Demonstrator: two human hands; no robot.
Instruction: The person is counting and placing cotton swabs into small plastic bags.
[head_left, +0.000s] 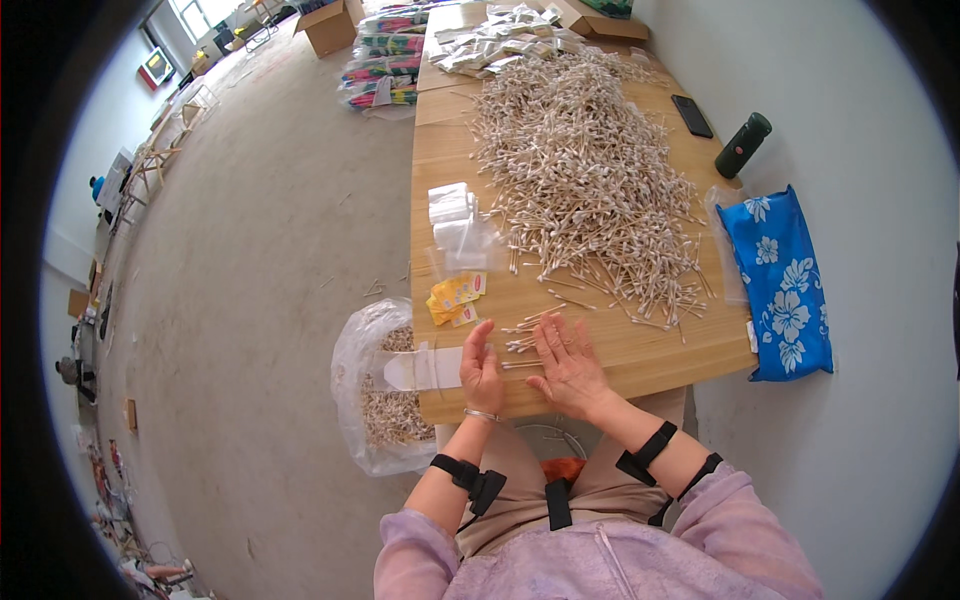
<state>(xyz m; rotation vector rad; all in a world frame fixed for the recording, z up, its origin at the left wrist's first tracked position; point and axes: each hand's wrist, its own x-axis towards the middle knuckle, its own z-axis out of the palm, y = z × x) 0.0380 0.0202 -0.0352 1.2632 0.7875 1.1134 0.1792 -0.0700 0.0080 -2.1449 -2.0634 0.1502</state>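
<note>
A small row of cotton swabs (522,345) lies on the wooden table (640,362) between my hands. My right hand (567,372) rests palm down at their right ends, its fingers stretched out and the fingertips over some of the sticks. On the left side of the row stands my left hand (481,370), turned on its edge with the fingers straight and a little curved; nothing shows in its grasp. Beyond them spreads a large heap of loose cotton swabs (590,170). A white strip with clear plastic (435,368) lies beside my left hand, reaching over the table's left edge.
Yellow cards (455,298) and clear plastic bags (455,220) lie left of the heap. On the right are a black phone (692,116), a dark green bottle (743,146) and a blue flowered pouch (785,290). Below the left edge sits a plastic sack of swabs (358,415).
</note>
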